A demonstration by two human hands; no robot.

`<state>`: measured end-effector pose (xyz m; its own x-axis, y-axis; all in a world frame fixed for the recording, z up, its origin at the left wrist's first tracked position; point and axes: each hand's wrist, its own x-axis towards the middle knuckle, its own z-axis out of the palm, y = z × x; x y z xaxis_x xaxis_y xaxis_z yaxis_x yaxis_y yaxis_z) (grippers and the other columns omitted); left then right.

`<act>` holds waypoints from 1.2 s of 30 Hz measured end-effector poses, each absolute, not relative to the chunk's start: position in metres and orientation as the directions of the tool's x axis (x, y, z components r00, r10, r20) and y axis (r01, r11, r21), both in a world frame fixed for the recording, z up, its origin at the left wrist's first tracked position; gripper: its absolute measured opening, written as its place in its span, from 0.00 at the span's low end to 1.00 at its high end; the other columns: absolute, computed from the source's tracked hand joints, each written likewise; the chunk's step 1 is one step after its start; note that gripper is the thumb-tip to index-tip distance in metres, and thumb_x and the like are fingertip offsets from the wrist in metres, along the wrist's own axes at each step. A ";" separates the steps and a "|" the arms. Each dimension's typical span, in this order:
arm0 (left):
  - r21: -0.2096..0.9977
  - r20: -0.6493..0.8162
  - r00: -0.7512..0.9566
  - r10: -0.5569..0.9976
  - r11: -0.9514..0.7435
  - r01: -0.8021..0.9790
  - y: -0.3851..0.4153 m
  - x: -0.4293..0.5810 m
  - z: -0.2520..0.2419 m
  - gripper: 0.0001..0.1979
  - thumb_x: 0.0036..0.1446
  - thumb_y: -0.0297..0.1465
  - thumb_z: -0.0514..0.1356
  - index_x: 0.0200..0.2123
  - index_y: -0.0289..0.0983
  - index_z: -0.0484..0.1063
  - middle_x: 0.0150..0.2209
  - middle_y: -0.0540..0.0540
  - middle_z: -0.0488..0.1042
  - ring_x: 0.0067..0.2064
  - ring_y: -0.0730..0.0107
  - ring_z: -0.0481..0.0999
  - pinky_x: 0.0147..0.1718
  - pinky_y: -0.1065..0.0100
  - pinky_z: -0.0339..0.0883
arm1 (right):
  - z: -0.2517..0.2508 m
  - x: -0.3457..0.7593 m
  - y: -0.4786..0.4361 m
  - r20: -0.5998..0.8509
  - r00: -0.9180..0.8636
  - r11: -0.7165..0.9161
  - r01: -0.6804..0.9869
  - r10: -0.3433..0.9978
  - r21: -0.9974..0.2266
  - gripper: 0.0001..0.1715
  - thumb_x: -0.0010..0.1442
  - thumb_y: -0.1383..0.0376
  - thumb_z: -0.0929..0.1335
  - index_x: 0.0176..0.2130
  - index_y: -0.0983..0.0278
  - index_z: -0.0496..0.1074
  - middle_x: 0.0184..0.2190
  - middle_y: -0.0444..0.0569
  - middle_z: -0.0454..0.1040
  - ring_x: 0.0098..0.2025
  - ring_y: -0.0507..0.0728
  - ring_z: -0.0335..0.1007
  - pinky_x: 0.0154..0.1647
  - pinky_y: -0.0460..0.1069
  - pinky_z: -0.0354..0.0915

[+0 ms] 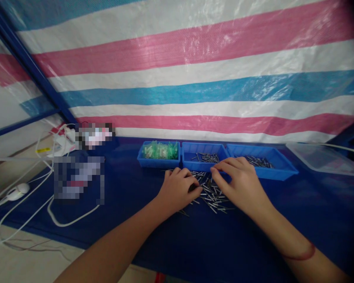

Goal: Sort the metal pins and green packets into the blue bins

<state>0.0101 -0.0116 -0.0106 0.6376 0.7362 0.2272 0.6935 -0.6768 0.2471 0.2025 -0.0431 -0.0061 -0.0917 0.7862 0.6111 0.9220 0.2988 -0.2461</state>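
A loose heap of small metal pins (212, 196) lies on the blue table top (194, 243) in front of three blue trays. My left hand (178, 190) rests on the left edge of the heap with fingers curled; what they pinch is hidden. My right hand (238, 182) lies over the right of the heap, fingers stretched forward and slightly spread, tips touching pins. The left tray (159, 152) holds green plastic parts. The middle tray (203, 156) and the right tray (262, 163) hold metal pins.
A clear plastic lid or tray (321, 159) lies at the far right. White cables (32, 196) and a power strip (66, 137) sit at the left. A striped tarp (194, 78) hangs behind the table. Blue frame bars (32, 67) run at the left.
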 end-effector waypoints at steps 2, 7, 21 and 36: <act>0.253 0.226 0.641 0.734 -0.679 0.689 -0.011 0.010 -0.011 0.11 0.58 0.41 0.58 0.37 0.43 0.76 0.41 0.49 0.73 0.44 0.62 0.67 0.40 0.60 0.55 | -0.006 0.200 -0.043 0.601 -0.115 0.325 0.912 0.791 -0.252 0.13 0.62 0.61 0.64 0.31 0.63 0.75 0.32 0.50 0.75 0.38 0.59 0.66 0.41 0.55 0.58; 0.222 0.225 0.659 0.718 -0.696 0.683 -0.011 0.009 -0.012 0.10 0.62 0.36 0.55 0.37 0.41 0.75 0.41 0.48 0.73 0.42 0.64 0.68 0.40 0.61 0.55 | -0.009 0.198 -0.042 0.552 -0.176 0.379 0.882 0.815 -0.279 0.11 0.61 0.62 0.64 0.31 0.63 0.74 0.32 0.50 0.75 0.37 0.59 0.65 0.42 0.55 0.59; 0.598 0.333 0.554 0.763 -0.625 0.501 -0.005 0.014 -0.010 0.10 0.64 0.33 0.52 0.38 0.37 0.72 0.37 0.48 0.76 0.40 0.68 0.74 0.40 0.68 0.61 | -0.015 0.187 -0.042 0.345 -0.045 0.308 0.571 0.938 -0.761 0.09 0.60 0.60 0.66 0.34 0.62 0.74 0.31 0.46 0.75 0.34 0.55 0.69 0.37 0.50 0.63; 0.614 0.339 0.587 0.735 -0.646 0.454 -0.011 0.015 -0.007 0.11 0.63 0.35 0.54 0.36 0.36 0.73 0.32 0.48 0.74 0.35 0.70 0.72 0.36 0.71 0.63 | -0.009 0.183 -0.046 0.374 -0.022 0.347 0.425 0.927 -0.836 0.10 0.59 0.60 0.67 0.33 0.63 0.73 0.30 0.47 0.74 0.32 0.54 0.68 0.35 0.50 0.63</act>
<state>0.0154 -0.0113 -0.0068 0.5873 0.7352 0.3385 0.4543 -0.6456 0.6139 0.1834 -0.0461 -0.0090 -0.0222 0.9274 0.3735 0.4253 0.3469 -0.8359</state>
